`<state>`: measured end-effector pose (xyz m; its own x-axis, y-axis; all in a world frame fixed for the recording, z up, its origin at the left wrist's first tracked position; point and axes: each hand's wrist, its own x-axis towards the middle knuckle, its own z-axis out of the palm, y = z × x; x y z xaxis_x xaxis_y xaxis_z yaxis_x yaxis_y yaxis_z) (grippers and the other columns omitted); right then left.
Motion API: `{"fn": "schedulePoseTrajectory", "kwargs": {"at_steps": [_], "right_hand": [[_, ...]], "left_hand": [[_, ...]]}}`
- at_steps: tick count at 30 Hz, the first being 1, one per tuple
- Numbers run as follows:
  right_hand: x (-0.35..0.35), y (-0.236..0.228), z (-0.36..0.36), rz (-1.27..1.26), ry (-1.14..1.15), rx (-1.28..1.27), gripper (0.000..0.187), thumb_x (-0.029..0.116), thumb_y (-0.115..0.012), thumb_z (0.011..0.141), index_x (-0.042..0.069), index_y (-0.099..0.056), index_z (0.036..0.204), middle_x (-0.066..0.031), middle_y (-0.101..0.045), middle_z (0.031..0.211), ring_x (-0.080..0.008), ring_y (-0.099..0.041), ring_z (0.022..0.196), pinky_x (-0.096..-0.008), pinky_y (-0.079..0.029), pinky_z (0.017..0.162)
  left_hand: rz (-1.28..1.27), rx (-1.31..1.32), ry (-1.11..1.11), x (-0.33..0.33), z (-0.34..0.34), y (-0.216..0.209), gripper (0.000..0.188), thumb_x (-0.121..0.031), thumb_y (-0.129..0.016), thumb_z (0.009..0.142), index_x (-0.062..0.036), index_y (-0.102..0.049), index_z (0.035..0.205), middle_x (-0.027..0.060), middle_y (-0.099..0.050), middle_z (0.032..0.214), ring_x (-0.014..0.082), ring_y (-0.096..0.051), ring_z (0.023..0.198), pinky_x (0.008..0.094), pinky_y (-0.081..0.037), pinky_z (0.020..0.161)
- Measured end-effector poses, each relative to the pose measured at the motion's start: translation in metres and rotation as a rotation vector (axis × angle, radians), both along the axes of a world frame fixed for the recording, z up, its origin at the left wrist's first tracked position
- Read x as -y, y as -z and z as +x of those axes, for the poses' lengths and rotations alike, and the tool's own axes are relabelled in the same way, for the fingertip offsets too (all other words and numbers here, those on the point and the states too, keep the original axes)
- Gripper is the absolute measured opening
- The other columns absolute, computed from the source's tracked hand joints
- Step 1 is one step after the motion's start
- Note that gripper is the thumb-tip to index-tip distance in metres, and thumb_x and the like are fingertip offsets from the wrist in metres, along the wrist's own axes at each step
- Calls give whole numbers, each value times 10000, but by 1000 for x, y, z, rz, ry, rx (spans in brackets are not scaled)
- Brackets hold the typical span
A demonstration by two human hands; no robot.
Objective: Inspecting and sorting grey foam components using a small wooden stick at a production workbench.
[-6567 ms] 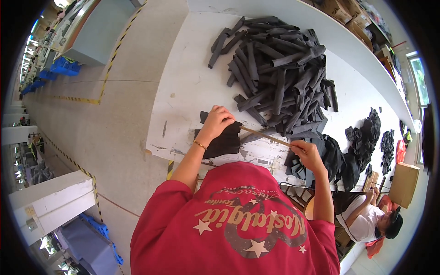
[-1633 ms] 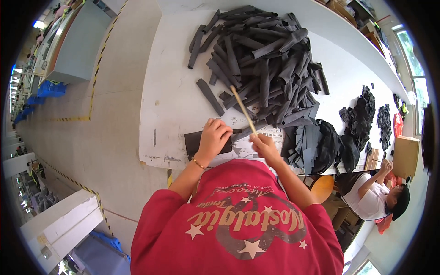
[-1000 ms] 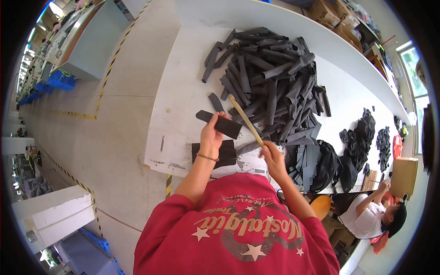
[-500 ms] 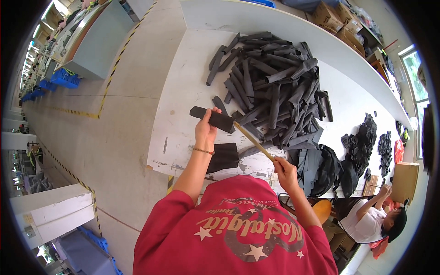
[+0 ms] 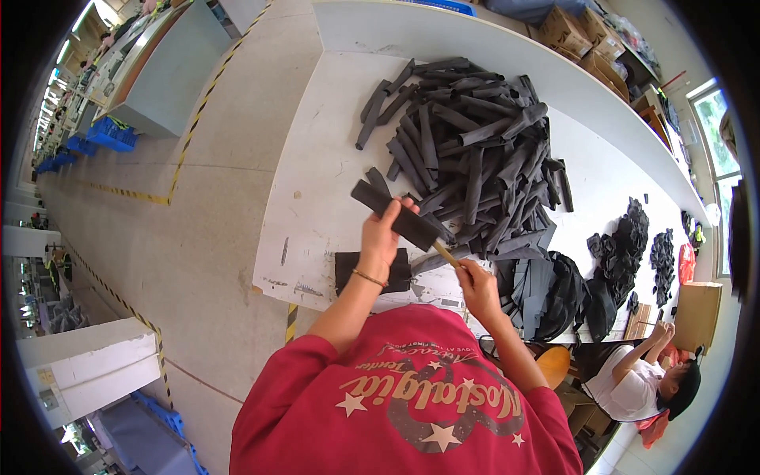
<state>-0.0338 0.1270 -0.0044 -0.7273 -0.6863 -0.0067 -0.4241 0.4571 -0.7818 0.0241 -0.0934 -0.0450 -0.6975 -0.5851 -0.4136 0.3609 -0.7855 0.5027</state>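
Observation:
My left hand (image 5: 380, 237) is closed around a black fabric tube (image 5: 415, 228), held tilted above the white table (image 5: 305, 186). In my right hand (image 5: 480, 288) is a thin tan stick (image 5: 446, 254), gripped near its lower end. The stick's far end is hidden inside the tube's near opening, and only a short length shows between tube and fingers. Just beyond my hands lies a big heap of similar dark tubes (image 5: 475, 146). Flat black fabric pieces (image 5: 397, 277) lie on the table beside my left wrist.
A raised white board (image 5: 475, 43) runs along the table's far edge. Dark grey and black cloth (image 5: 566, 293) lies right of my right hand, with black bundles (image 5: 621, 245) farther off. A co-worker (image 5: 641, 380) sits at the right; a cardboard box (image 5: 699, 313) stands nearby.
The tube has moved right and toward me, tilting more steeply. More of the stick is now inside it. My right hand has shifted slightly left and up along with it.

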Motion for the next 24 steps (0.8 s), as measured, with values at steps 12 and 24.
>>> {"fn": "schedulePoseTrajectory", "kwargs": {"at_steps": [12,24], "right_hand": [[38,29,40,-56,8,10,123,97,-546,916,8,-504,990,-260,-599,723,-445,-599,653,-470,-448,531],[-11,15,43,84,-187,191,102,110,-551,924,22,-529,969,-253,-584,697,-427,-605,653,-449,-447,543]], "left_hand": [[80,46,-12,-40,14,-15,209,-143,-649,889,14,-594,1015,145,-665,924,258,-668,846,375,-561,761],[-73,299,-189,-19,-2,6,206,-197,-657,887,-2,-592,880,110,-634,747,190,-624,620,275,-519,558]]}}
